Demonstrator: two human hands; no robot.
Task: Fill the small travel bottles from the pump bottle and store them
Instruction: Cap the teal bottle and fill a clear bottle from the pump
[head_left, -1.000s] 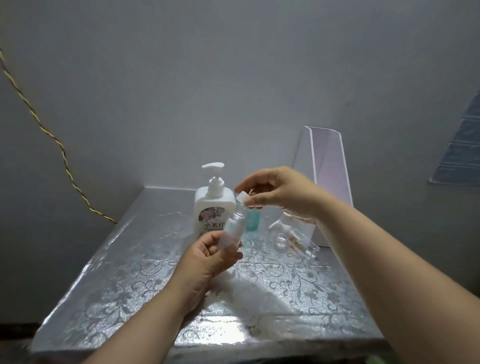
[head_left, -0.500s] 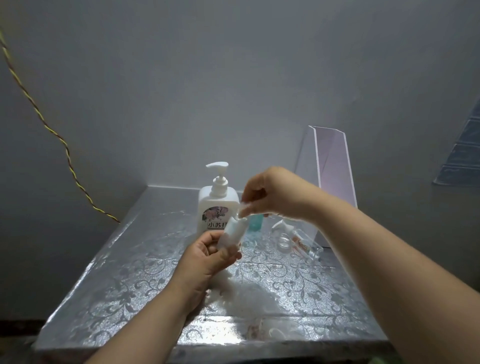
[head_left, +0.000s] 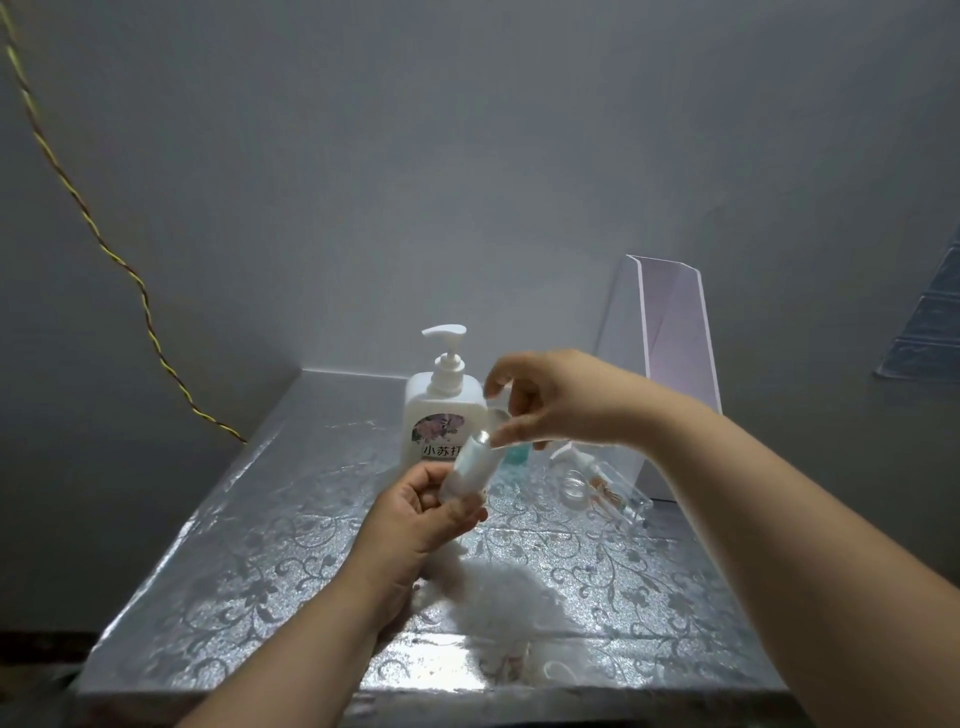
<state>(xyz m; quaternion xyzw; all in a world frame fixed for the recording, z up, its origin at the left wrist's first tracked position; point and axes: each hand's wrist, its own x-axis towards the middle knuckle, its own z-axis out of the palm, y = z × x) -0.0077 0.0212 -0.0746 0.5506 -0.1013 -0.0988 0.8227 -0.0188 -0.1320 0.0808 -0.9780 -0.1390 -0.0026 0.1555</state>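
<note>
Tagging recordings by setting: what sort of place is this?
Likely a home bathroom or washing corner, not certain: a silver patterned counter against bare grey walls, a white pump bottle, and a small travel bottle in the left hand.

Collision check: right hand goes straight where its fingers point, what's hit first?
Probably the top of the small white plastic travel bottle in the left hand; the right hand looks nearly on it, depth unclear.

- one pump bottle (head_left: 445, 410)
- one small travel bottle (head_left: 470, 467), held
- one teal bottle (head_left: 517, 454), mostly hidden
- clear containers (head_left: 602, 486) lying together: too blurred to count
- one clear stand (head_left: 670, 338)
- one twisted cord (head_left: 88, 228)
- one table (head_left: 260, 545)
- two hands: left hand (head_left: 415, 514), right hand (head_left: 561, 400)
</note>
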